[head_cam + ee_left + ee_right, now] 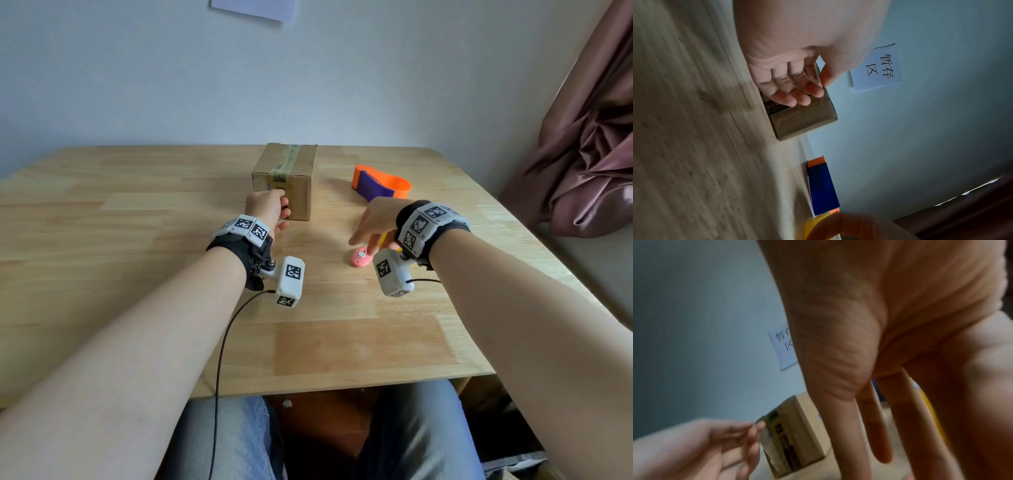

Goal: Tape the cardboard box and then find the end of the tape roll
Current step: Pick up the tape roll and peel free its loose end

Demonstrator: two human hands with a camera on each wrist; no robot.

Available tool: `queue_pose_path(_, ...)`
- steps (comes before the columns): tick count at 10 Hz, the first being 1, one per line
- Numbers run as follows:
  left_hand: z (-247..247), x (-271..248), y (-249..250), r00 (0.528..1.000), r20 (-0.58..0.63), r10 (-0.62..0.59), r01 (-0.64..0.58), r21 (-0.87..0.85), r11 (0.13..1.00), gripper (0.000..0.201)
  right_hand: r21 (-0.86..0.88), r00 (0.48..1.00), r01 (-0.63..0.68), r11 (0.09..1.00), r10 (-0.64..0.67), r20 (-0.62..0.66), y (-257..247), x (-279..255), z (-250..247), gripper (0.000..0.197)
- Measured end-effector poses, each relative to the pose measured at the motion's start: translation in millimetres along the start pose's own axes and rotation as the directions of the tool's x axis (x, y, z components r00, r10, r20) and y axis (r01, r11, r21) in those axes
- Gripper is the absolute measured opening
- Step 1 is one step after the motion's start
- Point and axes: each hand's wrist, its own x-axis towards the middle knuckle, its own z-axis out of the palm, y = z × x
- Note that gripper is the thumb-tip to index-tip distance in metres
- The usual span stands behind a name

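Note:
The cardboard box [291, 164] stands at the table's far middle, with a tape strip [286, 159] over its top and down its front. My left hand [282, 209] touches the front face with relaxed fingers [803, 97], thumb apart; it also shows as the left hand [748, 439] in the right wrist view against the box [795, 434]. My right hand [363, 236] hovers with straight fingers [884, 434] over a yellow tape roll [385, 238], mostly hidden beneath it. Whether it touches the yellow roll [813, 227] I cannot tell.
An orange and purple tape dispenser [380, 183] lies right of the box. A small pink object [360, 257] lies by my right hand. The wooden table [137, 240] meets a wall with a paper note [877, 68]. A curtain [589, 154] hangs right.

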Motion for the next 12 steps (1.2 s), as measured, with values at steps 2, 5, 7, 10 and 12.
queue_pose_path(2, -15, 2, 5, 1.000, -0.016, 0.013, -0.013, -0.007, 1.000, 0.018, -0.011, 0.998, 0.065, 0.998, -0.065, 0.008, -14, 12, 27, 0.030)
queue_pose_path(5, -30, 27, 20, 0.987, -0.138, 0.087, -0.067, 0.143, 0.987, 0.046, 0.219, 0.991, 0.120, 0.968, -0.104, -0.082, -57, 39, 4, 0.054)
queue_pose_path(7, -21, 23, 21, 0.999, 0.000, 0.048, -0.047, 0.214, 0.976, 0.008, 0.465, 0.988, 0.154, 0.872, -0.140, -0.066, -77, 44, 10, 0.073)
queue_pose_path(10, -19, -2, 21, 0.999, -0.048, -0.016, 0.027, 0.245, 0.969, 0.059, 0.405, 0.994, 0.111, 0.908, -0.092, -0.066, -66, 1, 5, 0.049)
queue_pose_path(12, -11, -1, 67, 0.981, -0.125, 0.150, -0.093, 0.373, 0.923, 0.071, 0.507, 0.974, 0.137, 0.851, -0.022, -0.227, -64, -12, -31, 0.036)
